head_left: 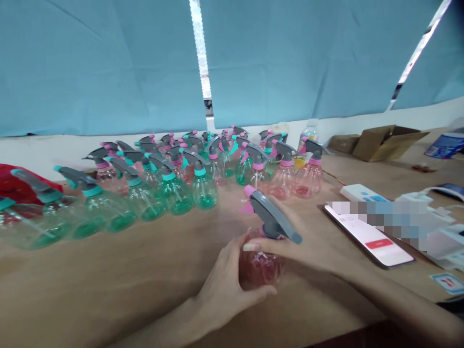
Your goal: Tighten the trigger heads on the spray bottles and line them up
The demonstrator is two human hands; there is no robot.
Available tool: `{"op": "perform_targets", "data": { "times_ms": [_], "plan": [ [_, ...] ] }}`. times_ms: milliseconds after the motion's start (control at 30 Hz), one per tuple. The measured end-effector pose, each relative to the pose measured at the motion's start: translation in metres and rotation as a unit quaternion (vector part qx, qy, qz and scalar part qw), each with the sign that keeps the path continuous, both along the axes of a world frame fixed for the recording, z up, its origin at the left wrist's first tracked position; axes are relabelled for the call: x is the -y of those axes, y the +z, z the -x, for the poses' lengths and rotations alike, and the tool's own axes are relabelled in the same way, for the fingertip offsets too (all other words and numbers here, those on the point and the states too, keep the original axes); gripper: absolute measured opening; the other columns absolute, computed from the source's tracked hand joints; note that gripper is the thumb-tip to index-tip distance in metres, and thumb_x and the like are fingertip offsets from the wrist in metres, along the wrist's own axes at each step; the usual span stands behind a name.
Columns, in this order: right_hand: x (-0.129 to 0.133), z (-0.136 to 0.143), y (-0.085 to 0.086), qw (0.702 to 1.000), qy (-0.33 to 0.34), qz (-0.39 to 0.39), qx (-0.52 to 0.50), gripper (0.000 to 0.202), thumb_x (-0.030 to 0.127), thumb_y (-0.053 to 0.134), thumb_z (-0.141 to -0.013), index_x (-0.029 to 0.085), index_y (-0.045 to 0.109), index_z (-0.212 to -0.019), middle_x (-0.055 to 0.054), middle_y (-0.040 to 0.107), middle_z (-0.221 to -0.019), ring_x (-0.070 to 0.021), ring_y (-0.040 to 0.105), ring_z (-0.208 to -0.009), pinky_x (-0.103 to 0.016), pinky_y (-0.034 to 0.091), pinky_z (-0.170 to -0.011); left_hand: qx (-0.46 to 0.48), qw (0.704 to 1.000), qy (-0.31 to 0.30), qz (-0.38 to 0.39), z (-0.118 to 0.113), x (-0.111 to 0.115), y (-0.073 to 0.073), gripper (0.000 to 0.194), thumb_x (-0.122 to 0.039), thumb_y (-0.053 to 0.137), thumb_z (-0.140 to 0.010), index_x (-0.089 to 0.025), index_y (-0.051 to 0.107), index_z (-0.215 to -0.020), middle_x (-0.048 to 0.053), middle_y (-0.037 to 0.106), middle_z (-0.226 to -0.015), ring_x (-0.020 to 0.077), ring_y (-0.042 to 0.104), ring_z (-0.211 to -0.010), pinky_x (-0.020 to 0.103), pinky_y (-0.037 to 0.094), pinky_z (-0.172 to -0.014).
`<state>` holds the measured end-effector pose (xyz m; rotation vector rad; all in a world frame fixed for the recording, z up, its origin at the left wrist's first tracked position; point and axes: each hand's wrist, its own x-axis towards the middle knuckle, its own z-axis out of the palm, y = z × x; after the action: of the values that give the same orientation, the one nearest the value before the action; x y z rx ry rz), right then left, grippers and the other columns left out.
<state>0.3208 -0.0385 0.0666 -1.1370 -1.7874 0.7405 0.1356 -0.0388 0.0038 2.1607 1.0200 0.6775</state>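
Note:
A pink spray bottle [261, 266] with a grey and pink trigger head [271, 215] is between my two hands near the table's front edge. My left hand [226, 278] wraps round the left side of its clear body, thumb across the lower front. From the right, my right hand [300, 251] grips the bottle just below the collar; most of its fingers are hidden behind the bottle. Beyond it, a pink spray bottle [282, 181] stands beside others of its kind. To the left, a green spray bottle [205, 191] ends a row of similar ones.
Several more spray bottles stand at the back, by the blue cloth [271, 63]. On the right lie a lit phone [380, 246], a white power strip [362, 193] and chargers [442, 237]. An open cardboard box [384, 142] stands farther back. A red bag [21, 181] is at far left.

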Motion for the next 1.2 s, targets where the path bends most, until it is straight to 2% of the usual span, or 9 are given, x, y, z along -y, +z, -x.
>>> {"op": "perform_targets", "data": {
  "times_ms": [100, 267, 367, 467, 633, 700, 833, 1067, 1200],
  "plan": [
    [-0.001, -0.002, 0.008, 1.000, -0.018, -0.012, -0.021, 0.033, 0.036, 0.066, -0.073, 0.025, 0.052, -0.102, 0.001, 0.060, -0.080, -0.0150, 0.057, -0.068, -0.028, 0.047, -0.062, -0.002, 1.000, -0.018, -0.006, -0.013, -0.004, 0.003, 0.085, -0.047, 0.073, -0.069, -0.024, 0.027, -0.137, 0.012, 0.042, -0.135, 0.0338, 0.040, -0.123, 0.053, 0.033, -0.099],
    [-0.008, -0.006, 0.013, 0.997, -0.062, -0.027, -0.037, 0.020, 0.038, 0.054, -0.081, 0.025, 0.057, -0.097, -0.002, 0.061, -0.081, -0.0187, 0.058, -0.072, -0.033, 0.048, -0.065, -0.017, 0.999, -0.041, -0.028, -0.028, -0.020, 0.006, 0.084, -0.053, 0.071, -0.069, -0.023, 0.029, -0.136, 0.014, 0.047, -0.130, 0.0361, 0.043, -0.119, 0.054, 0.036, -0.095],
    [-0.020, -0.009, 0.007, 0.994, -0.102, -0.014, -0.030, 0.016, 0.033, 0.055, -0.078, 0.026, 0.059, -0.093, 0.000, 0.058, -0.071, -0.0183, 0.056, -0.068, -0.033, 0.048, -0.064, -0.060, 0.993, -0.049, -0.091, -0.023, -0.037, 0.004, 0.084, -0.057, 0.068, -0.071, -0.023, 0.029, -0.136, 0.013, 0.043, -0.134, 0.0344, 0.039, -0.123, 0.052, 0.032, -0.099],
    [-0.036, -0.012, 0.000, 0.992, -0.126, -0.006, -0.018, 0.012, 0.027, 0.056, -0.075, 0.025, 0.058, -0.086, 0.002, 0.056, -0.068, -0.0179, 0.055, -0.067, -0.032, 0.048, -0.065, -0.119, 0.981, -0.053, -0.143, -0.005, -0.054, 0.000, 0.083, -0.057, 0.066, -0.073, -0.023, 0.026, -0.138, 0.012, 0.038, -0.140, 0.0326, 0.033, -0.127, 0.050, 0.028, -0.102],
    [-0.063, -0.010, -0.006, 0.994, -0.108, -0.018, -0.006, 0.003, 0.024, 0.054, -0.075, 0.025, 0.055, -0.077, 0.001, 0.056, -0.070, -0.0177, 0.055, -0.069, -0.031, 0.048, -0.064, -0.205, 0.967, -0.029, -0.148, 0.024, -0.066, -0.005, 0.062, -0.048, 0.055, -0.086, -0.024, 0.031, -0.138, 0.010, 0.039, -0.140, 0.0295, 0.033, -0.129, 0.048, 0.029, -0.103],
    [-0.070, -0.007, -0.005, 0.995, -0.096, -0.028, 0.004, 0.002, 0.028, 0.054, -0.077, 0.026, 0.055, -0.078, 0.001, 0.056, -0.070, -0.0180, 0.055, -0.069, -0.032, 0.048, -0.065, -0.218, 0.964, -0.023, -0.152, 0.030, -0.066, -0.005, 0.057, -0.046, 0.053, -0.087, -0.024, 0.034, -0.136, 0.010, 0.039, -0.141, 0.0292, 0.033, -0.129, 0.048, 0.029, -0.103],
    [-0.079, -0.001, -0.005, 0.997, -0.076, -0.031, 0.004, 0.013, 0.040, 0.054, -0.080, 0.028, 0.056, -0.083, 0.001, 0.057, -0.074, -0.0179, 0.055, -0.071, -0.033, 0.048, -0.068, -0.230, 0.961, -0.025, -0.152, 0.031, -0.066, -0.005, 0.053, -0.044, 0.051, -0.088, -0.022, 0.039, -0.135, 0.010, 0.037, -0.142, 0.0292, 0.032, -0.130, 0.048, 0.030, -0.103],
    [-0.079, -0.001, 0.001, 0.999, -0.029, -0.013, -0.011, 0.019, 0.044, 0.057, -0.080, 0.025, 0.051, -0.079, 0.003, 0.051, -0.068, -0.0146, 0.051, -0.062, -0.029, 0.043, -0.059, -0.228, 0.960, -0.030, -0.158, 0.030, -0.067, -0.008, 0.049, -0.043, 0.048, -0.090, -0.021, 0.042, -0.134, 0.008, 0.039, -0.141, 0.0270, 0.032, -0.130, 0.047, 0.029, -0.104],
    [-0.078, 0.001, 0.005, 0.999, -0.028, 0.005, -0.021, 0.022, 0.045, 0.059, -0.078, 0.025, 0.050, -0.077, 0.004, 0.047, -0.065, -0.0128, 0.046, -0.057, -0.027, 0.039, -0.054, -0.232, 0.959, -0.032, -0.160, 0.029, -0.066, -0.008, 0.048, -0.043, 0.048, -0.090, -0.021, 0.044, -0.132, 0.007, 0.039, -0.141, 0.0261, 0.032, -0.130, 0.045, 0.028, -0.105]
  ]
}}
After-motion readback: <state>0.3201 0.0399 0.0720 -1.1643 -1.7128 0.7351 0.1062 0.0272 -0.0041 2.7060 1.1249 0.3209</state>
